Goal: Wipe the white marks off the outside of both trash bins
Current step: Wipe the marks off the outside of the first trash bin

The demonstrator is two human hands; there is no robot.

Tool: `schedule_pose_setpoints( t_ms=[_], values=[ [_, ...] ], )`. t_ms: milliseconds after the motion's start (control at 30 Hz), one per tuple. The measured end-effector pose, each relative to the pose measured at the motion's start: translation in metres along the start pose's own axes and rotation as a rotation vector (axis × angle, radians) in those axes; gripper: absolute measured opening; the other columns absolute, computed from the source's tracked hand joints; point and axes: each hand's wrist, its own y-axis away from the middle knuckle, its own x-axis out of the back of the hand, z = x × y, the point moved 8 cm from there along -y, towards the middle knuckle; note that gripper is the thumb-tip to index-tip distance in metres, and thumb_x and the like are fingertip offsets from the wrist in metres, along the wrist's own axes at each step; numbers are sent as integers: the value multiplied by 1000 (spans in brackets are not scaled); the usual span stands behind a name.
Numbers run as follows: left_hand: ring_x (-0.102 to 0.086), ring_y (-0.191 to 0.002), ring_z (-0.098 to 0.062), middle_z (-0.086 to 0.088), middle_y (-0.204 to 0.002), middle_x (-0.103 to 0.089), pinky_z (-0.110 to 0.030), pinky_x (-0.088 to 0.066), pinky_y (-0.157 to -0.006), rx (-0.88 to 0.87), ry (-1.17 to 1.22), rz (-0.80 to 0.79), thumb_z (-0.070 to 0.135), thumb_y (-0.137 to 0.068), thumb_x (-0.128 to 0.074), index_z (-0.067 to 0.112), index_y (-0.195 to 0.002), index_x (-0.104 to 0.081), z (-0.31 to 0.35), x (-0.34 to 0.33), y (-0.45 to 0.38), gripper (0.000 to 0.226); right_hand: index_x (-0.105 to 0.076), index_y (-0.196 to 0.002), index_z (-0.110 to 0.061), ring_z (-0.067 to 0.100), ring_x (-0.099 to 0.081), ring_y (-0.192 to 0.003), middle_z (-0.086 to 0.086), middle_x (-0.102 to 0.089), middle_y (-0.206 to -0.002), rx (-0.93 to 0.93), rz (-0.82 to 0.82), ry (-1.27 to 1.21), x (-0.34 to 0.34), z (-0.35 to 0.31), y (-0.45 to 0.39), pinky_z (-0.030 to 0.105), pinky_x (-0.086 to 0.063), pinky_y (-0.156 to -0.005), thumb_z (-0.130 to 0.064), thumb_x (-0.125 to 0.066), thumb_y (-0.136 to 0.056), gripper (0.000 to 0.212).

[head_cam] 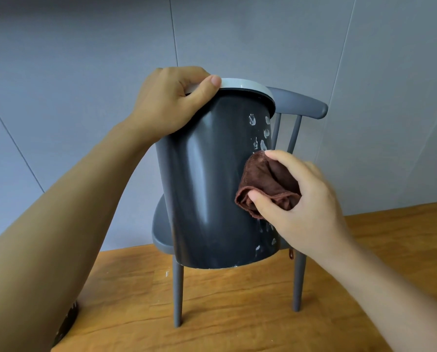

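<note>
On the chair [166,240] seat, in the head view, the bin [207,179] stands tipped toward the left, its base at the seat's front edge and its pale rim [247,87] level with the chair's back rail. The left hand [171,102] grips that rim, thumb over the top, steadying the tilt. The right hand [301,196] holds a bunched brown cloth [260,184], pressed against the bin's right flank. White marks [259,130] show above the cloth and a few more below it near the base.

The bin looks like light, stiff, glossy plastic, so it will likely slide or rock under pressure. The rim seems the firmest hold. The cloth is soft and folds to the curve. Only one bin is in view.
</note>
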Motion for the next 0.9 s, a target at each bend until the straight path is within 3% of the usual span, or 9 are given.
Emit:
schedule_pose_setpoints(
  t_ms=[100,167,233,367,433,667,900],
  values=[
    [-50,-70,-27,-4,-70,-54,-40,-43,-66,-13,-18,1,53,-102,-46,40,-71,-52,1,0,0,34,-60,-138,-24,7,-63,-114,-11,-65,-123,12,43,18,4,-4,-3,10,-53,-91,-45,-75,-82,62],
    [-53,-72,-29,-6,-72,-58,-42,-46,-67,-16,-29,3,54,-101,-45,37,-77,-57,1,-1,-1,32,-59,-135,-26,6,-66,-108,-12,-67,-117,3,69,11,11,-7,-9,8,-54,-86,-45,-77,-77,63],
    [-56,-73,-29,-7,-73,-60,-44,-48,-68,-14,-43,8,54,-101,-45,32,-83,-63,1,-1,-2,34,-61,-134,-26,10,-66,-108,-10,-67,-117,35,107,38,20,-14,-17,14,-55,-88,-47,-79,-75,65],
    [-55,-71,-30,-3,-70,-59,-43,-47,-65,-42,-57,26,54,-101,-46,22,-90,-70,8,-1,-2,41,-67,-135,-18,27,-58,-107,-1,-69,-113,214,129,230,16,-34,-28,47,-52,-93,-41,-81,-83,59],
    [-54,-70,-30,-3,-68,-57,-42,-46,-64,-49,-53,33,54,-101,-47,21,-90,-71,10,-2,-2,42,-64,-141,-18,32,-54,-110,4,-65,-115,245,95,310,6,-34,-28,55,-47,-94,-38,-78,-87,59],
    [-53,-67,-28,-5,-66,-57,-44,-46,-62,-48,-84,52,55,-100,-46,17,-90,-71,14,-4,-3,47,-57,-142,-27,26,-48,-106,4,-49,-116,223,100,349,-7,-36,-18,48,-51,-84,-64,-56,-91,64],
    [-53,-68,-26,-4,-68,-58,-43,-47,-64,-54,-109,45,57,-100,-45,17,-89,-70,22,-6,-4,48,-61,-137,-19,29,-56,-102,3,-57,-110,247,38,310,-6,-32,-19,46,-55,-77,-39,-68,-86,56]
  ],
)
